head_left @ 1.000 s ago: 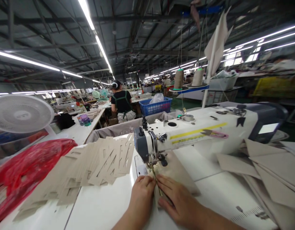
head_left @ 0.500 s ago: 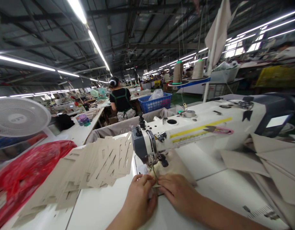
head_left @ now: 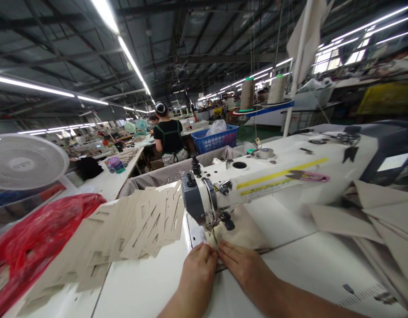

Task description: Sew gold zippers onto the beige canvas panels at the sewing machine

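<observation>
Presently | left hand [head_left: 197,269] and right hand [head_left: 242,265] pressed flat on beige piece [head_left: 243,232] | fingertips kept close to needle [head_left: 213,229] | puncture risked if fed nearer

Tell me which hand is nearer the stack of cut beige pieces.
Left. The left hand lies just right of the stack; the right hand sits farther right, beyond it.

A white sewing table [head_left: 150,282] carries the sewing machine [head_left: 273,176], a fanned stack of beige cut pieces [head_left: 131,225], a red plastic bag [head_left: 34,234] and more beige panels [head_left: 383,216] at right
</observation>
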`<state>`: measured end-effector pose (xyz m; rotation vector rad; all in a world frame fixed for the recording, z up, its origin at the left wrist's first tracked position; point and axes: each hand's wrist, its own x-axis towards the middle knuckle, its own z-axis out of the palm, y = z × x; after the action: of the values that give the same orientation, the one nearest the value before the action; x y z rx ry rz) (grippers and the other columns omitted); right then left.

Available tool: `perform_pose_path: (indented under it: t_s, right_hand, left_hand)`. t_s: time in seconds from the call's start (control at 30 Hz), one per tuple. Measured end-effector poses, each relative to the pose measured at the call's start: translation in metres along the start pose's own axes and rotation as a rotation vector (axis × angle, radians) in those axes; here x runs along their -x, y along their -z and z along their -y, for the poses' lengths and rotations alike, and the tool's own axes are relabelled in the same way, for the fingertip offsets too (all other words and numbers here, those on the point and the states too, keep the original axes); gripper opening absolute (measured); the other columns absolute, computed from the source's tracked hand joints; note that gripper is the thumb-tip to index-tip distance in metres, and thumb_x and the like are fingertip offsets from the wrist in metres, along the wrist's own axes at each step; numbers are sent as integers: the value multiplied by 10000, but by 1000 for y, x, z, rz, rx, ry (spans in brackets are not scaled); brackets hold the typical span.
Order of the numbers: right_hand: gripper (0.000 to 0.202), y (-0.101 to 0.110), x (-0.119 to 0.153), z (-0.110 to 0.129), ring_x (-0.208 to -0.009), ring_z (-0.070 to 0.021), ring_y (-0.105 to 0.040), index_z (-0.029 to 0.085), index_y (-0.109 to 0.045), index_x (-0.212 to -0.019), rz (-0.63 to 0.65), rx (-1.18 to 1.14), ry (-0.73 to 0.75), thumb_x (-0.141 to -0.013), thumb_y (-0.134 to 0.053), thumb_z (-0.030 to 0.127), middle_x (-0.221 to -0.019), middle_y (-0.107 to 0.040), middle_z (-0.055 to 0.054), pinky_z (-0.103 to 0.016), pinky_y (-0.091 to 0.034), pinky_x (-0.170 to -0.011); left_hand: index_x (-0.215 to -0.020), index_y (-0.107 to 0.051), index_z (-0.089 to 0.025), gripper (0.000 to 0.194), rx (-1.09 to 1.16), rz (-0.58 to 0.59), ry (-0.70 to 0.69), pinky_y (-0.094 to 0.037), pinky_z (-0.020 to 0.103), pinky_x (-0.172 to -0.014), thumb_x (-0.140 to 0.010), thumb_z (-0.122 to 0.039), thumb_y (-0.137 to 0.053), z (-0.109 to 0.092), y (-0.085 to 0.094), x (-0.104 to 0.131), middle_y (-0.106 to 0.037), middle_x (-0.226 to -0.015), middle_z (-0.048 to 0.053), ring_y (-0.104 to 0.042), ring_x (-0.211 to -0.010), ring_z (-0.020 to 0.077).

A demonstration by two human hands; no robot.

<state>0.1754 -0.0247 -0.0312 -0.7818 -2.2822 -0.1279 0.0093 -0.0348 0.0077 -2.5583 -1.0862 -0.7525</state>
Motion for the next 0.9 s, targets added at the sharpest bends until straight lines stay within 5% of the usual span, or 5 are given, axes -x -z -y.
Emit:
perform_pose_path:
  t_s: [0.23, 0.5, 0.67, 0.9]
  right_hand:
    - [362, -1, -20, -6, -946, -224, -654, 29, -649, -1026, 6, 35, -9, -850, -338, -34, -1019, -676, -183, -308, -532, -862]
    - [331, -1, -31, -13, -910, -238, -660, 55, -640, -1047, -15, 29, -72, -871, -363, 9, -1028, -674, -167, -339, -558, -807]
    - [359, 5, -24, -12, -966, -223, -642, 105, -623, -1094, -11, 22, -84, -862, -370, 1, -1052, -671, -137, -345, -532, -863]
    - [318, 1, -32, -22, -837, -226, -676, 94, -660, -940, -19, 26, -89, -883, -355, 26, -914, -698, -140, -327, -575, -735]
  left_hand:
    - [-805, -576, -162, 200, -5, 3, 47, -528, 271, -571, -841, -36, -424, 13, -13, -5, -592, -733, 46, -581, -634, 172]
    - [-821, -617, -182, 179, 115, 47, 182, -554, 273, -660, -823, -70, -477, 27, -16, -7, -640, -823, 55, -640, -744, 176]
    - [-930, -628, -177, 221, 41, 4, 84, -471, 488, -939, -855, -90, -439, 24, -10, 6, -659, -1075, 101, -613, -1031, 250]
    - [-957, -625, -146, 220, 35, 67, 4, -475, 421, -956, -869, -77, -435, 31, -16, -3, -683, -1028, 108, -619, -1030, 218]
